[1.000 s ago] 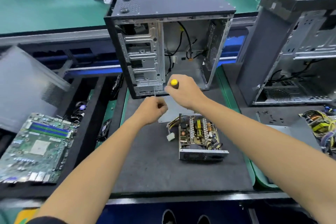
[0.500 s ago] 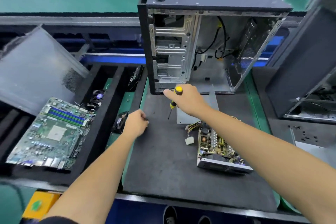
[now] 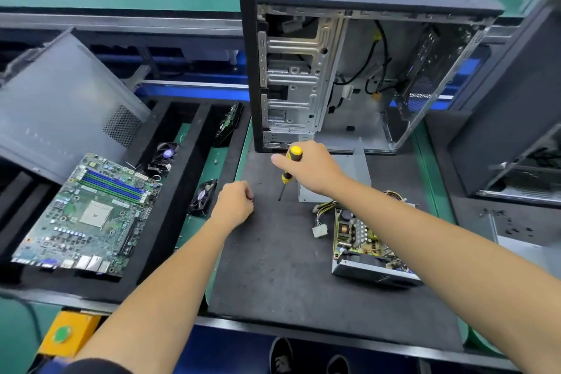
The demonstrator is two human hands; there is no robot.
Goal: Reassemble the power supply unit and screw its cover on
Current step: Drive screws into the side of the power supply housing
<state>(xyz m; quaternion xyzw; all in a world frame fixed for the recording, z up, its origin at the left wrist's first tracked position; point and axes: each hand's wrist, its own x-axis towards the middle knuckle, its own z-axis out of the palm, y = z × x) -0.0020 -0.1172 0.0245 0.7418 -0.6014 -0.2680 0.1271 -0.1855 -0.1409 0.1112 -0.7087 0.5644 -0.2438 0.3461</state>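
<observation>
Your right hand [image 3: 309, 168] grips a yellow-and-black screwdriver [image 3: 289, 170], fingers curled round its handle, tip pointing down just above the dark worktop [image 3: 288, 267] mat. Your left hand [image 3: 233, 203] hovers low over the mat with fingers curled; whether they pinch anything, you cannot tell. The open power supply unit [image 3: 364, 246] lies to your right, its grey cover [image 3: 353, 167] behind your right hand.
</observation>
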